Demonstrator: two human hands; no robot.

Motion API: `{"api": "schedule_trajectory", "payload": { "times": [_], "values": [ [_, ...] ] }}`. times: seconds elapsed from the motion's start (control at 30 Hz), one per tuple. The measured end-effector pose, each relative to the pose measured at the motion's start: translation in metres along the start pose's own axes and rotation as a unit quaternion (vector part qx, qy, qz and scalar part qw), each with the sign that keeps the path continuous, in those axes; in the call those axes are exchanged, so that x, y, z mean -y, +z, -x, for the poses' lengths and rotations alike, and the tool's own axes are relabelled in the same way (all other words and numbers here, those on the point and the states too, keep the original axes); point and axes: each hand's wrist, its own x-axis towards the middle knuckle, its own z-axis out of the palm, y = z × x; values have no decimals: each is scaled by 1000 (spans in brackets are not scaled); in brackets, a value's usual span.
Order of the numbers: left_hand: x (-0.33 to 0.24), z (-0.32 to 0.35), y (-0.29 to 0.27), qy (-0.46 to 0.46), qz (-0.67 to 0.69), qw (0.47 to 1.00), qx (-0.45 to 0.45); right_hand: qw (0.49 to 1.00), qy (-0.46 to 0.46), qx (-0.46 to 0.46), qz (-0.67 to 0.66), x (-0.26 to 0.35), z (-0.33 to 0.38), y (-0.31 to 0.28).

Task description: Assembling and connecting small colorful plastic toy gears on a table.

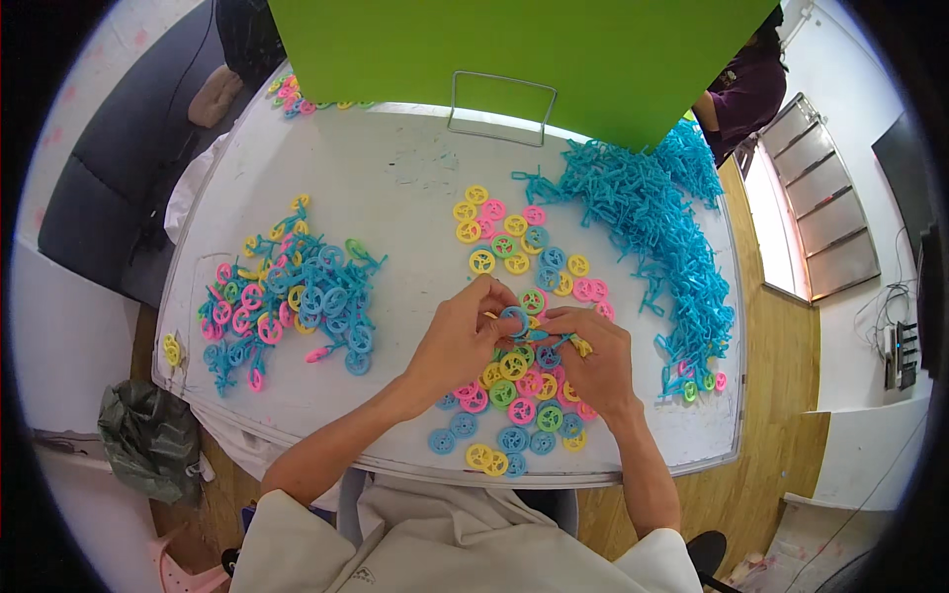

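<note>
Above the middle of the table, my left hand (457,338) is closed on a small blue spoked plastic wheel (514,317), pinched between thumb and fingers. My right hand (599,364) is closed around a blue plastic stick piece (535,336), its tip close by the wheel. Whether the two parts are joined is too small to tell. A bit of yellow plastic (581,346) shows at the right fingers. Below and between my hands lie loose spoked wheels (513,366) in blue, yellow, pink and green. More loose wheels (481,261) are spread beyond my hands.
A large heap of blue stick pieces (633,203) runs down the table's right side. At left lies a pile of sticks with coloured wheels on them (326,287). A green panel with a wire handle (514,59) stands at the far edge. Another person (746,94) is at the far right.
</note>
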Motion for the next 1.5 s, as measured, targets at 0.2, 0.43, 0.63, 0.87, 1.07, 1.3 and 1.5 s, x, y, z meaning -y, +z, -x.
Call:
{"api": "schedule_trajectory", "payload": {
  "times": [0.2, 0.43, 0.63, 0.87, 1.07, 1.3, 1.5],
  "values": [
    [3, 4, 4, 52, -108, 992, -29, 999, 29, 21, -1, -1, 1, 1],
    [4, 6, 7, 114, -108, 987, -22, 993, 106, 23, -55, 3, 1, -2],
    [4, 7, 8, 109, -74, 991, -8, 980, 169, 3, -108, 7, 1, -1],
    [9, 12, 14, 160, -133, 977, -43, 939, 257, 30, -225, 9, 0, -3],
    [13, 11, 19, 210, -88, 970, -80, 894, 293, 70, -330, 3, 2, -3],
    [8, 15, 17, 176, -93, 978, -55, 826, 310, 44, -470, -1, 4, 4],
    [6, 15, 17, 141, -134, 979, -51, 950, 270, -52, -150, 25, 1, 7]
  ]
}}
